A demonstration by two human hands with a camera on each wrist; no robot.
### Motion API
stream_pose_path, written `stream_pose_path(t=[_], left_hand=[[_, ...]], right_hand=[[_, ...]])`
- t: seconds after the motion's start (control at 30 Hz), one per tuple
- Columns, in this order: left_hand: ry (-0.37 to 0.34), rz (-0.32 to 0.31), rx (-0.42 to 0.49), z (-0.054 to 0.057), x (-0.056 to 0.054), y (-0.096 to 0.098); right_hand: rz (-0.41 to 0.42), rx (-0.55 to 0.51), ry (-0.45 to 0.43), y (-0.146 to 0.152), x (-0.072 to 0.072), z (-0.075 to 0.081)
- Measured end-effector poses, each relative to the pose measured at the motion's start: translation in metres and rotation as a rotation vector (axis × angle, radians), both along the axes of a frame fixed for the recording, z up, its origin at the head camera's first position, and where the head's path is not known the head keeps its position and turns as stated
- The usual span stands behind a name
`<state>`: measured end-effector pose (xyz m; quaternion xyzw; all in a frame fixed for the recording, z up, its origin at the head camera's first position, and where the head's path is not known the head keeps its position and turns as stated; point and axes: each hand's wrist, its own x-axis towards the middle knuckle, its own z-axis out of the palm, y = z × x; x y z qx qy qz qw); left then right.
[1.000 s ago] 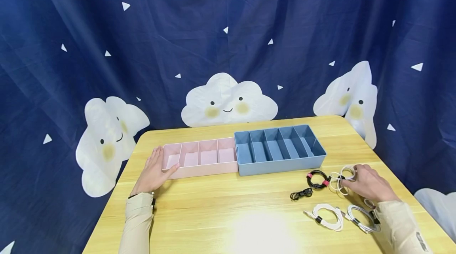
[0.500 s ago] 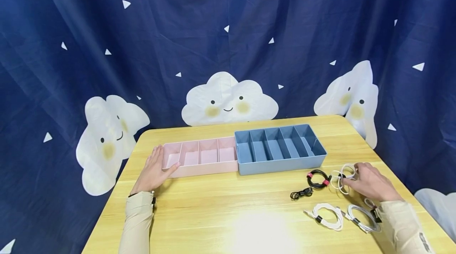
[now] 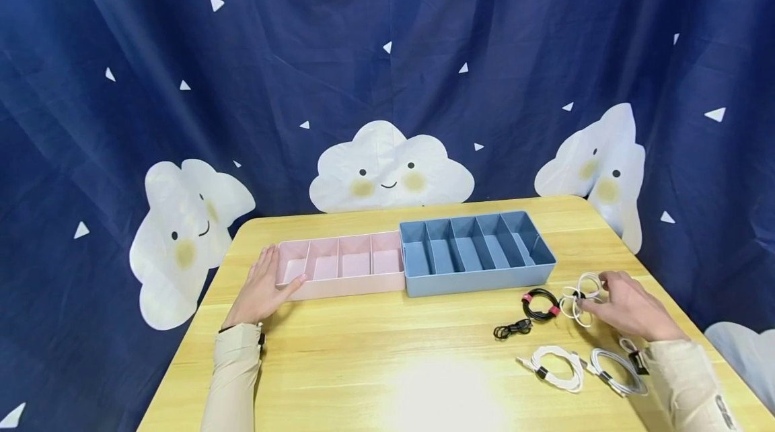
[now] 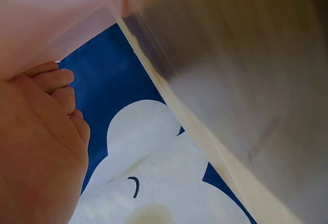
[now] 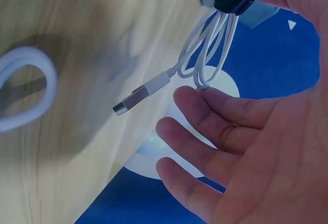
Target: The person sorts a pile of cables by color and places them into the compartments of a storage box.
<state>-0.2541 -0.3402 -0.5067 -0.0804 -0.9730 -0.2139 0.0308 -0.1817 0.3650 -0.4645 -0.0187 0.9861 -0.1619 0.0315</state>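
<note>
Pinching one white cable (image 5: 219, 32) at the right of the bench (image 3: 339, 365): right hand (image 3: 632, 304). Left hand (image 3: 257, 292), fingers spread, touches one pink tray (image 3: 351, 286) abutting one blue tray (image 3: 481, 280). Nearby: two black cables (image 3: 514, 330), two pale coils (image 3: 572, 386).

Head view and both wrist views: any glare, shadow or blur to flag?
Head view: strong glare washes out the near middle of the yellow wooden table. Left wrist view: dim, soft, a dark shadow beside the pink plastic tray. Right wrist view: soft shadows on the table, while the white rectangular USB plug reads fairly clearly.
</note>
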Motion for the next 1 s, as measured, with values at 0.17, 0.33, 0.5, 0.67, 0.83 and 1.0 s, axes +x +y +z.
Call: stream_pose_path(t=[0.17, 0.33, 0.5, 0.67, 0.83, 1.0], left_hand=[[-0.002, 0.001, -0.006, 0.000, -0.001, 0.000], [-0.002, 0.000, -0.012, -0.001, -0.003, 0.000], [-0.001, 0.003, -0.011, -0.002, -0.002, -0.001], [-0.003, 0.007, -0.014, -0.003, -0.002, -0.002], [0.002, 0.007, -0.019, -0.003, -0.002, -0.001], [0.002, 0.005, -0.013, -0.001, -0.002, -0.001]], right_hand=[[0.009, -0.005, 0.012, -0.002, 0.000, 0.002], [0.026, -0.008, 0.029, -0.004, 0.001, 0.003], [0.038, -0.009, 0.055, -0.005, -0.002, 0.007], [0.048, -0.010, 0.087, -0.008, -0.005, 0.013], [0.060, -0.011, 0.104, -0.011, -0.006, 0.017], [0.078, -0.013, 0.115, -0.015, -0.007, 0.020]])
